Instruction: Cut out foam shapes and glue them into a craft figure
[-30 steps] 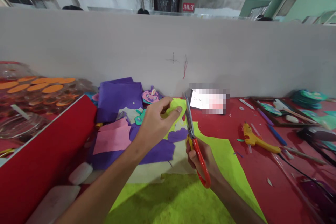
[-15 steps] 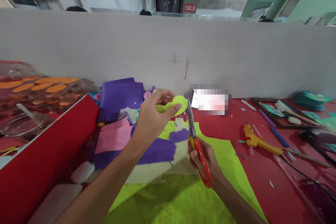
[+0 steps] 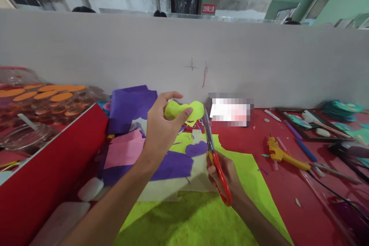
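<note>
Between the thumb and fingers of my left hand (image 3: 161,127) is a small yellow-green felt piece (image 3: 197,110) with rounded lobes. My right hand (image 3: 225,173) is wrapped round a pair of scissors (image 3: 210,140) with red handles, blades pointing up. The blades stand right at the felt piece's right edge; whether they touch it I cannot tell. Under both hands lies a large yellow-green felt sheet (image 3: 184,221). On it are purple felt (image 3: 173,166), a small purple piece (image 3: 196,148) and pale felt. Pink felt (image 3: 125,150) lies left of my left wrist.
A yellow glue gun (image 3: 284,155) with a black cord lies at right, near a dark tray (image 3: 313,138) of tools. A blurred bright screen (image 3: 229,111) leans against the grey partition (image 3: 115,46). A red board (image 3: 57,169) stands at left before clear cups with orange tops (image 3: 57,96).
My left hand has shifted slightly left and turned the felt piece, so more of its lobed outline shows. My right hand and the scissors have barely moved.
</note>
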Available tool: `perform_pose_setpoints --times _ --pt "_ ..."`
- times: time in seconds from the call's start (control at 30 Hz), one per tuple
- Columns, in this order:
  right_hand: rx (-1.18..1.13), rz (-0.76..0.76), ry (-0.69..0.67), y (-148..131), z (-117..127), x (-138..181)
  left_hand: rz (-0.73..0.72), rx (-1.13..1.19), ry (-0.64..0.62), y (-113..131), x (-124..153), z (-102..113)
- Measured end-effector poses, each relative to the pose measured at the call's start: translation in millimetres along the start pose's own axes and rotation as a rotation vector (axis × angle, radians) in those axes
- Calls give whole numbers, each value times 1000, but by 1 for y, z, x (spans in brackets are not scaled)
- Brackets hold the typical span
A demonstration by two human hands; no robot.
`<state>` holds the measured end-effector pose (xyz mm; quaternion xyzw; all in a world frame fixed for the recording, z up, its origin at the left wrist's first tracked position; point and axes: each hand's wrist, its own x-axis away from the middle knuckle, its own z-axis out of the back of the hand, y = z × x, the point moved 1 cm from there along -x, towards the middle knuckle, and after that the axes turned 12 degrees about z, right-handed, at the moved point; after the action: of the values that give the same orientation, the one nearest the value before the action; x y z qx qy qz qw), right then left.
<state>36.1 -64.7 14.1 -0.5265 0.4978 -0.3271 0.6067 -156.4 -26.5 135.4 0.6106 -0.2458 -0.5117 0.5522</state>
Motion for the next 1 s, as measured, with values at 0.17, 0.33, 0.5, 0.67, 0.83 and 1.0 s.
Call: perform_pose_setpoints --times 0.17,0.33,0.5,0.67,0.83,1.0 --pt "39 -18 -9 -1 -2 0 102 275 5 -1 -1 -4" --pt "-34 28 -2 -6 -6 2 100 411 -121 -2 11 -16" --pt "-74 77 -5 -9 -9 6 110 259 -243 -3 27 -25" --pt "-66 49 -29 -7 -10 8 168 109 -161 -4 32 -25" --pt "-97 52 -65 2 -13 8 232 132 -100 -6 33 -24" --pt "-140 56 -52 8 -15 13 206 101 -129 -5 35 -24"
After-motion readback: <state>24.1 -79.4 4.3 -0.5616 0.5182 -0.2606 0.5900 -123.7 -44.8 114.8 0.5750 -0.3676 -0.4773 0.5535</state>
